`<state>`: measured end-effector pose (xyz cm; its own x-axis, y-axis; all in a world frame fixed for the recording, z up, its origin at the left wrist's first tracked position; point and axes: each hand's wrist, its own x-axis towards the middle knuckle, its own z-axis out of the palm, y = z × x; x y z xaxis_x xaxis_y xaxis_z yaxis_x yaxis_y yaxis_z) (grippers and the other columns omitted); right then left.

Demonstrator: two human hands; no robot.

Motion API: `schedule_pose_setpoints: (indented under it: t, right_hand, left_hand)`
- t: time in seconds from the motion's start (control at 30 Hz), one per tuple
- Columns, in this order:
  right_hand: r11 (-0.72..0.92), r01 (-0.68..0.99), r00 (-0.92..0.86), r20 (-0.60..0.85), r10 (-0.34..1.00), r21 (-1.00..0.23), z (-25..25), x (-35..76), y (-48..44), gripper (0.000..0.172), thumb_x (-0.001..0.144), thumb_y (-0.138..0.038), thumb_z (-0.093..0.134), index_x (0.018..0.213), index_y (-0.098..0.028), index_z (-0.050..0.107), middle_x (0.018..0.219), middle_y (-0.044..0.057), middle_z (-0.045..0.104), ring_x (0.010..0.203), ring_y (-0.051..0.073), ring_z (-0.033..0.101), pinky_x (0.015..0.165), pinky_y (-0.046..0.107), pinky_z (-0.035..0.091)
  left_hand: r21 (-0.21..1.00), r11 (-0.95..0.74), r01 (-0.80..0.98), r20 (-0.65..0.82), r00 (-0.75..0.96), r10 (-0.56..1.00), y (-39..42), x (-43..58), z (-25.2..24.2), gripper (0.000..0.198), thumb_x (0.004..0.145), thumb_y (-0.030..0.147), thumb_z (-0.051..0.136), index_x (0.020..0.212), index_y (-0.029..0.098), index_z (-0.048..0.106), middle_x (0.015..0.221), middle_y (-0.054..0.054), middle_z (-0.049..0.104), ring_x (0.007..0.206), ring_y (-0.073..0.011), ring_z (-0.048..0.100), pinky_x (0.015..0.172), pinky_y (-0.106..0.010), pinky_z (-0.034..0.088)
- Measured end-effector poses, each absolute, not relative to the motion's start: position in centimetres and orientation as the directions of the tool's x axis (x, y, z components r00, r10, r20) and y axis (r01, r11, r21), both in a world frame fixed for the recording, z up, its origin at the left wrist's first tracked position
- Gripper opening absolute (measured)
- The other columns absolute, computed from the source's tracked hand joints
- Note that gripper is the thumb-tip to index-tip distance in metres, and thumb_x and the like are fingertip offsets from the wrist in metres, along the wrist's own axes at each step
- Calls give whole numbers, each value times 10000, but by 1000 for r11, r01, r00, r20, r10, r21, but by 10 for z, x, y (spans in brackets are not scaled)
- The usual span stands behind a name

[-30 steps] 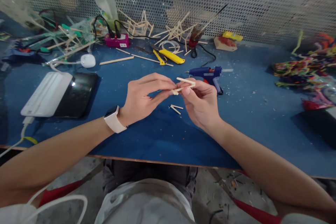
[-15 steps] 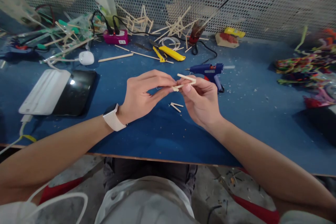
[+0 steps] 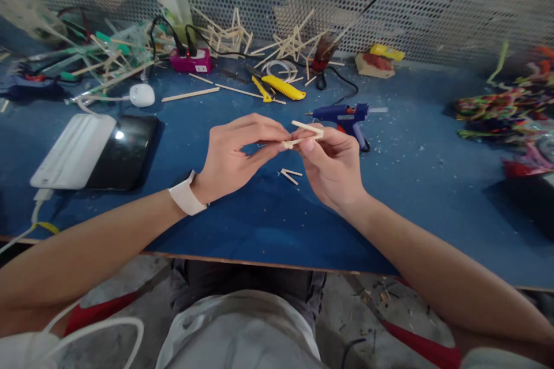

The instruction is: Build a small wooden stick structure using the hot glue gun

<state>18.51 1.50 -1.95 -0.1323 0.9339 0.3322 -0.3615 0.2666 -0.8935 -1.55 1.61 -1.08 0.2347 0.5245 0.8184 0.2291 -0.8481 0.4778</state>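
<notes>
Above the blue table (image 3: 259, 225), both my hands meet on a small piece made of short wooden sticks (image 3: 305, 132). My left hand (image 3: 236, 153), with a white watch at the wrist, pinches its left end with thumb and fingertips. My right hand (image 3: 332, 167) pinches the right part, fingers closed round it. A small V of two glued sticks (image 3: 289, 174) lies on the table just below the hands. A blue glue gun (image 3: 344, 117) rests right behind my right hand.
A yellow utility knife (image 3: 283, 87), loose long sticks (image 3: 190, 94) and stick structures (image 3: 229, 37) lie at the back by the perforated metal wall. A white device beside a black phone (image 3: 125, 153) sits left. Colourful craft material (image 3: 511, 109) is piled at the right.
Hands and stick piece stay almost still; my left wrist has turned slightly, so the watch face no longer shows. The view shifted a little.
</notes>
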Motion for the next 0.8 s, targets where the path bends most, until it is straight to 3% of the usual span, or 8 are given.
schedule_pose_setpoints:
  t: [0.57, 0.8]
  right_hand:
    - [276, -332, -112, 328, 938, -902, -21, 186, 16, 224, 767, -535, 1069, 865, -387, 933, 933, -18, 865, 890, 185, 803, 870, 378, 703]
    - [288, -330, -121, 343, 932, -899, -20, 186, 16, 195, 781, -513, 1071, 873, -407, 935, 910, -30, 857, 881, 160, 788, 880, 352, 680]
  left_hand:
    - [431, -862, 266, 838, 237, 491, 17, -15, -12, 79, 1078, 226, 812, 1105, 273, 870, 1072, -26, 891, 994, -175, 864, 901, -311, 718]
    - [398, -878, 267, 850, 251, 462, 19, -16, -16, 64, 1070, 180, 813, 1108, 225, 837, 1101, -47, 885, 1027, -153, 862, 953, -278, 709]
